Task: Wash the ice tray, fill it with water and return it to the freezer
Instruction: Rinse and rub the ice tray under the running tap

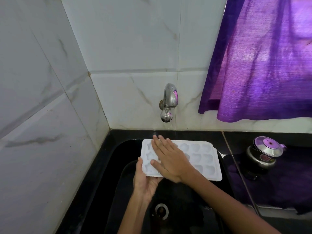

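the left hand (145,179) gripped the ice tray (202,159) by its near corner over the sink (118,166); the right hand (168,159) lay flat and open across the cells, best rubbing each under the tap (169,100).

A white ice tray (202,159) sits over the black sink (118,174), below the wall tap (169,98). The left hand (145,181) grips the tray's near-left corner from beneath. The right hand (170,159) lies flat, fingers spread, across the tray's left moulds. A thin stream of water falls from the tap toward the tray's far edge.
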`<state>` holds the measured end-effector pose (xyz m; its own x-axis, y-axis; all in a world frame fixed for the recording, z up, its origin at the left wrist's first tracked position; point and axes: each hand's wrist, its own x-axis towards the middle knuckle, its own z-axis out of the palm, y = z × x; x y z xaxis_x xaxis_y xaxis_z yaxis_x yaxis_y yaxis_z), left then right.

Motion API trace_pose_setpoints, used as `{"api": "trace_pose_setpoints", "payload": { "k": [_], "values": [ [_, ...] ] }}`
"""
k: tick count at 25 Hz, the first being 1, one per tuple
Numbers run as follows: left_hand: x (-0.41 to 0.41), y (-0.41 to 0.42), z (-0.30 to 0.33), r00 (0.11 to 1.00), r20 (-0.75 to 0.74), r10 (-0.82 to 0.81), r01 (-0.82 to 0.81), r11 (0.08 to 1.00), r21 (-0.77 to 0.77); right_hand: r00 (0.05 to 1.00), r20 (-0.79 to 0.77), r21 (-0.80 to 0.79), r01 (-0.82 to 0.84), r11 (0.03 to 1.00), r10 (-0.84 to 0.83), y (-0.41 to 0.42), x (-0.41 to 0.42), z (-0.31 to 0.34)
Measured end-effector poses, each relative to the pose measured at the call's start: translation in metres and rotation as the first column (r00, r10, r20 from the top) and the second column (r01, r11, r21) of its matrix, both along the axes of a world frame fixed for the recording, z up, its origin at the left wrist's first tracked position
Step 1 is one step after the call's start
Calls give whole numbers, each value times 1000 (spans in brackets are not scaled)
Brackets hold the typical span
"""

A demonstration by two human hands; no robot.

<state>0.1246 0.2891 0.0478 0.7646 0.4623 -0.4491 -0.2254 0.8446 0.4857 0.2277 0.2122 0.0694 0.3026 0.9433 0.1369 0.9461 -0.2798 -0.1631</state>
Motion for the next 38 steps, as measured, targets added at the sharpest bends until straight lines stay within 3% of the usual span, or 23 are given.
{"api": "trace_pose_setpoints", "payload": {
  "k": [5,7,9,12,14,18,21,27,30,34,36,38],
  "values": [
    [-2,19,0,995,-74,68,-62,995,81,953,5,-42,-303,952,303,-8,-30,-8],
    [-7,28,0,995,-12,103,-101,991,89,959,-47,-29,-280,960,278,-27,-25,-11],
    [-14,35,-3,991,16,134,-134,984,113,987,-107,-32,-124,992,120,-42,-9,-12],
    [-16,24,-3,995,26,101,-104,986,127,996,-56,-22,71,997,-72,-38,5,-7],
    [-13,9,-1,998,10,67,-68,993,101,998,-29,4,52,999,-52,-16,-8,-4],
    [-12,3,-1,993,-87,77,-68,993,100,983,78,46,-170,984,166,0,-45,-11],
    [-20,16,-2,988,-8,153,-152,984,89,978,50,54,-204,978,201,-30,-37,-19],
    [-37,20,6,985,24,172,-173,976,132,963,234,184,90,979,-133,-89,1,-40],
    [-44,14,11,990,-8,138,-137,985,106,937,271,334,123,934,-221,-95,1,-40],
    [-59,10,13,992,-84,99,-77,970,229,970,126,458,129,879,-208,-99,-7,-36],
    [-64,11,18,975,-201,90,-16,939,343,974,-110,445,227,866,-199,-101,-11,-21],
    [-66,14,23,944,-310,111,34,903,428,910,-373,304,302,904,-179,-108,-10,0]
  ]
}}
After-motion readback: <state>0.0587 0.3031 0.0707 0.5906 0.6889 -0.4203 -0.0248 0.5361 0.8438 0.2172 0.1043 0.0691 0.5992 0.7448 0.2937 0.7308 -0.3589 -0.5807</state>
